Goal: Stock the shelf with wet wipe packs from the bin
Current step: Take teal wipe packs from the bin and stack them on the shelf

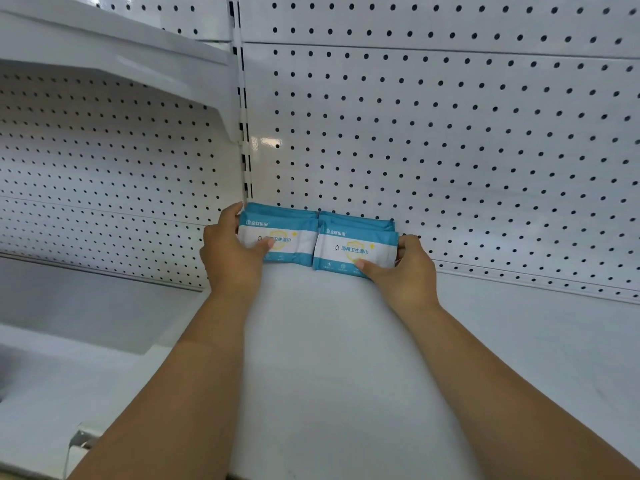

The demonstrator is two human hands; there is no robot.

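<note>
I see the left stack [289, 233] and right stack [356, 245] of wet wipe packs touching side by side at the far edge of the shelf [329, 358], against the pegboard [450, 150]. My left hand [232, 258] curls round the left stack, thumb on its front. My right hand [408, 271] pinches the right stack's right end.

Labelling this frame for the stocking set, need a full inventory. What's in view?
left wet wipe packs: one group, pack count unclear, blue and white, shelf back by the upright
right wet wipe packs: one group, count unclear, blue and white, right beside the left group
shelf: one, white, under the packs
pegboard: white, dark holes, behind the packs
slotted upright: one, white, left of the packs
upper shelf: one, white, top left
left hand: one, grips the left packs
right hand: one, grips the right packs
</note>
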